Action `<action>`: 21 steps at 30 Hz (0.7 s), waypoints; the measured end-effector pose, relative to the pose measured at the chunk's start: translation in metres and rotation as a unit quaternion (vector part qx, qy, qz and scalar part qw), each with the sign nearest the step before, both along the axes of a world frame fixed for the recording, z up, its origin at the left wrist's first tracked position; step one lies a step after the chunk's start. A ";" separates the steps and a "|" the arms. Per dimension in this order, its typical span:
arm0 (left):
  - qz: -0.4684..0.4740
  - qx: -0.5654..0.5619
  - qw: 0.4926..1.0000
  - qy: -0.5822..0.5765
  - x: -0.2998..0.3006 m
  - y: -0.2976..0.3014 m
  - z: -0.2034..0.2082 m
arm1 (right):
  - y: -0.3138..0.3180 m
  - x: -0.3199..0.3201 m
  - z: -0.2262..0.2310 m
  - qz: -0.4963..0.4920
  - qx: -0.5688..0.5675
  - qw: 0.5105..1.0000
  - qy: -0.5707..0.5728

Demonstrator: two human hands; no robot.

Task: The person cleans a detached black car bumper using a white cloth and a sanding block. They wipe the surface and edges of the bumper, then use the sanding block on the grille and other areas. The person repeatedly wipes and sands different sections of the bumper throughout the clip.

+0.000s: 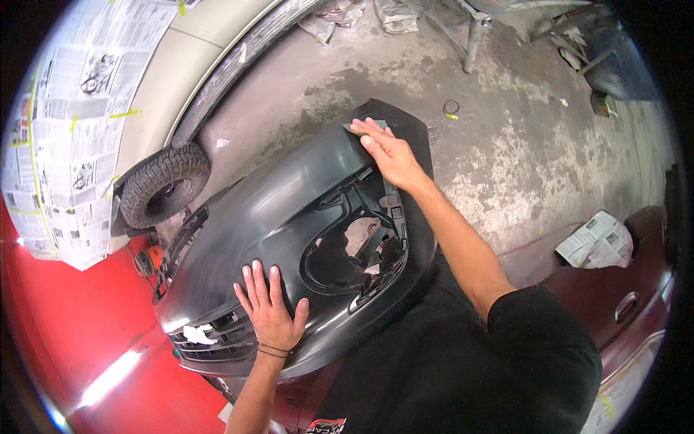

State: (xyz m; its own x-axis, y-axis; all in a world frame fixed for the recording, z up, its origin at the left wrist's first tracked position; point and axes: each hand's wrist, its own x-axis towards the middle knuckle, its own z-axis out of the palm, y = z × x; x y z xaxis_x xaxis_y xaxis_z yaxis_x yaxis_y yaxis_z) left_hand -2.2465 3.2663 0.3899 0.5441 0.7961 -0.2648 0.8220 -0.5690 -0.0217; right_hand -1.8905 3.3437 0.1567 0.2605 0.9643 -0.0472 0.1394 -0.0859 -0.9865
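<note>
A black plastic car bumper cover [238, 217] lies at a slant in front of me, with a large round opening toward its near right side. My left hand [273, 318] rests flat on its lower left part, fingers spread, holding nothing. At the far right end, my right hand [390, 153] presses down on the bumper with its fingers stretched out close together. Under those fingers shows the edge of a thin grey sheet [380, 124], which looks like sandpaper; most of it is hidden. White scraps [199, 334] lie by the slatted grille [224, 347].
On the left stands a light-coloured vehicle [170, 72] masked with newspaper [94, 94], its tyre [165, 186] close to the bumper. A metal stand [473, 43] is at the back. A dark red car panel [600, 296] with newspaper [596, 240] lies right. A ring-shaped item [451, 109] lies on the floor.
</note>
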 end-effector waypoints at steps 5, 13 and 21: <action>-0.022 -0.019 1.000 0.005 0.010 0.013 0.006 | 0.006 0.052 -0.111 -0.128 -0.139 0.981 0.051; -0.013 -0.021 1.000 0.013 0.008 0.009 0.000 | -0.074 0.002 -0.041 -0.080 -0.094 0.992 -0.009; -0.035 -0.021 0.999 0.006 0.013 0.019 0.003 | -0.034 0.068 -0.152 -0.144 -0.275 0.947 0.077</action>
